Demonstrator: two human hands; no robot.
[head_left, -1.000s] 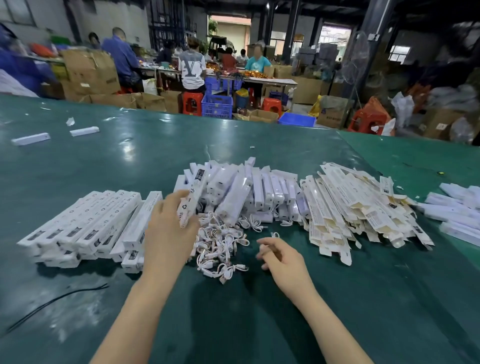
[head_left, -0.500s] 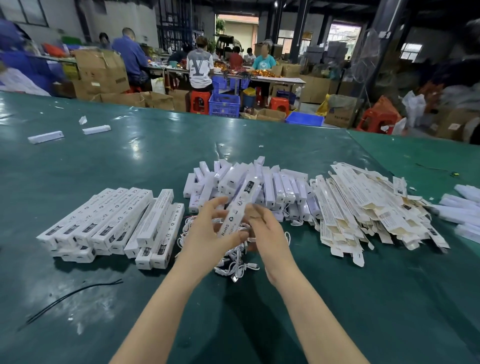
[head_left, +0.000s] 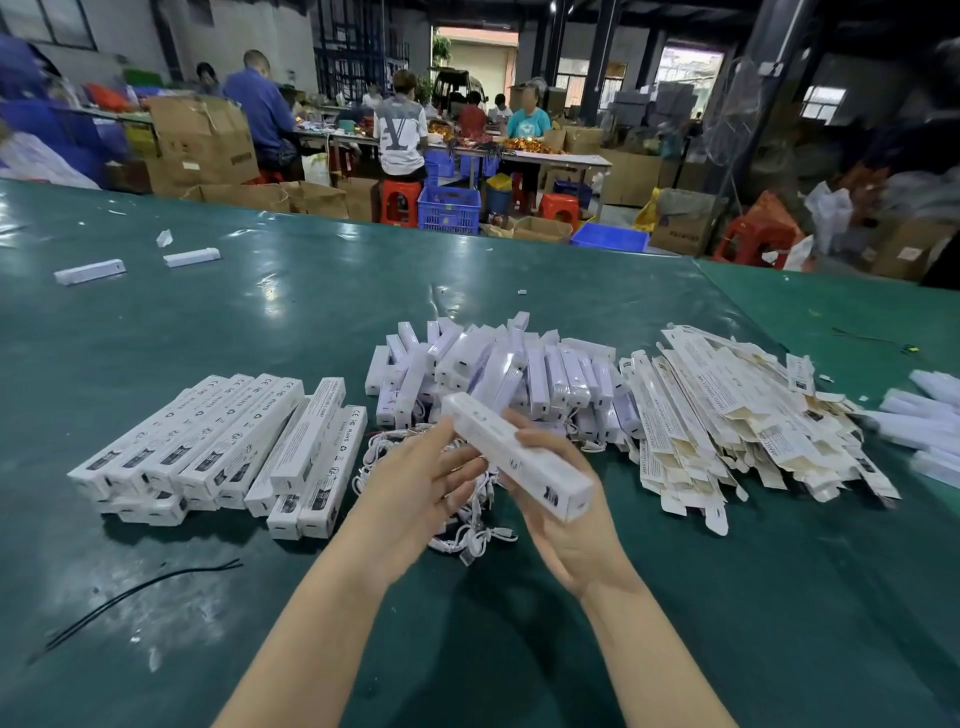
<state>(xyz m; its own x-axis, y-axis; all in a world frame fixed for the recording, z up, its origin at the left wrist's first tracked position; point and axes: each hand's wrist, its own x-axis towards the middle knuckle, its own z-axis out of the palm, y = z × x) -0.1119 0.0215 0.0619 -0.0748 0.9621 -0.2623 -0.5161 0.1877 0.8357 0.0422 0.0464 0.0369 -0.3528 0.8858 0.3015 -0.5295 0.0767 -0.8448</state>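
Note:
I hold a long white bar-shaped lamp above the green table, slanting from upper left to lower right. My right hand grips it from below, fingers curled round its middle. My left hand touches its left end with thumb and fingertips. Under my hands lies a tangle of white cables. Behind them is a heap of bare white lamps. Closed white boxes lie in a row at the left. Flat unfolded cartons are piled at the right.
A black wire lies at the near left. Two loose white boxes sit far left on the table. More white lamps lie at the right edge. Beyond the table people sit among cardboard boxes, red stools and blue crates.
My left hand set a box down on the left row, then both hands lifted a bare lamp from the heap. My right hand now holds it lower and closer.

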